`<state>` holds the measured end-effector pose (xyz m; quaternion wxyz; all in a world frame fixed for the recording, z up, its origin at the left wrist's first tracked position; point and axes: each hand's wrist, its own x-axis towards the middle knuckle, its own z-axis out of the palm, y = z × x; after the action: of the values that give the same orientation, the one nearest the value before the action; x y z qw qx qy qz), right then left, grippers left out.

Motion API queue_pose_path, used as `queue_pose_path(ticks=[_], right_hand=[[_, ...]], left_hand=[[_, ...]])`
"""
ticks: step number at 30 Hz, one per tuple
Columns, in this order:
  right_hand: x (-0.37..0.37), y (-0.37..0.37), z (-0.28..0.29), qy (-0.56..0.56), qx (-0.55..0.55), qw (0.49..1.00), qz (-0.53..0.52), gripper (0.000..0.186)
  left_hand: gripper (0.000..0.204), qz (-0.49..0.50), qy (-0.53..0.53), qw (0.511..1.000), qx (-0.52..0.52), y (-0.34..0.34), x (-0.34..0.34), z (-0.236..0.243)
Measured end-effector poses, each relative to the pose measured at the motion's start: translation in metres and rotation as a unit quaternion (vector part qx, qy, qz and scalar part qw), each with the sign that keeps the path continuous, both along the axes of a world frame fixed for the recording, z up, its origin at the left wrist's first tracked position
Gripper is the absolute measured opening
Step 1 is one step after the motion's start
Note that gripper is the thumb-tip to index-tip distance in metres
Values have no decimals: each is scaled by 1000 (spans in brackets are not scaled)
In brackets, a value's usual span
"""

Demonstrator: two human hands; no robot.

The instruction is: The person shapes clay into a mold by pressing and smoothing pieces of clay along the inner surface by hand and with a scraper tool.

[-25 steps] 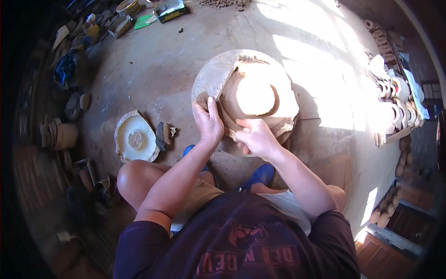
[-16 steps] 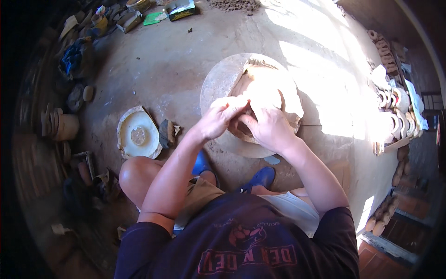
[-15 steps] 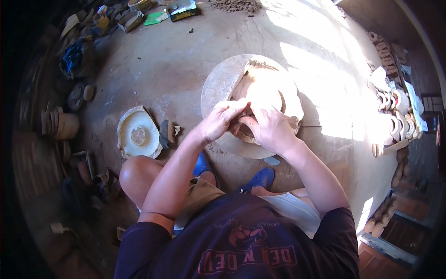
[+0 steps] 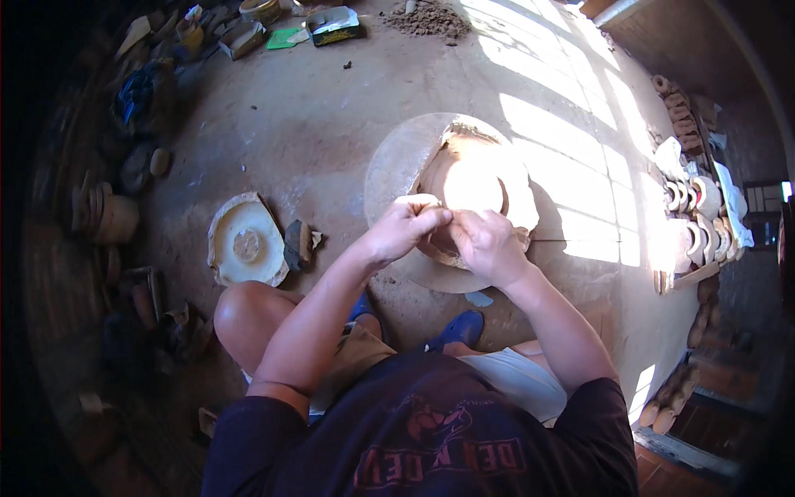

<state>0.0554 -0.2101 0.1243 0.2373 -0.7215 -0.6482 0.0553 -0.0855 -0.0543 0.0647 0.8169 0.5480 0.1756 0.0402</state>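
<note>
A round pale disc (image 4: 396, 161) rests on the floor in front of me. On it sits a rough-edged, pale hollow mold (image 4: 522, 197) with a brownish lining, and strong sunlight washes out its middle. Over the mold's near rim my left hand (image 4: 406, 228) is closed, thumb and fingers pinched together. My right hand (image 4: 493, 250) is closed as well, its fingertips meeting those of the left. Whatever lies between the fingers is too small and hidden to make out.
Left of the disc lies a second pale mold piece (image 4: 269, 240) with a round knob, beside a dark grey lump (image 4: 296, 246). Crumbled soil (image 4: 426, 22) and boxes (image 4: 334, 26) lie far off. Curved clay pieces (image 4: 700, 236) are stacked at the right.
My hands have drawn up from the mold's inside edge, and their fingertips now meet above its near rim. The whole view has shifted slightly, so the disc appears lower.
</note>
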Motion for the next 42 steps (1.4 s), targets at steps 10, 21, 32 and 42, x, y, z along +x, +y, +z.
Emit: queue_pose_path(ticks=[10,21,32,42], right_hand=[[12,28,-49,-96,-30,994,-51,25],[27,67,-81,-47,-271,961,4,27],[-3,37,-14,-18,-419,908,-6,59],[27,-8,-1,-73,-413,906,51,65]], left_hand=[[35,439,93,855,259,-38,21,-82],[41,426,107,855,275,-36,38,-75],[33,414,46,877,238,-1,43,-90],[34,332,-1,927,175,44,53,-111]])
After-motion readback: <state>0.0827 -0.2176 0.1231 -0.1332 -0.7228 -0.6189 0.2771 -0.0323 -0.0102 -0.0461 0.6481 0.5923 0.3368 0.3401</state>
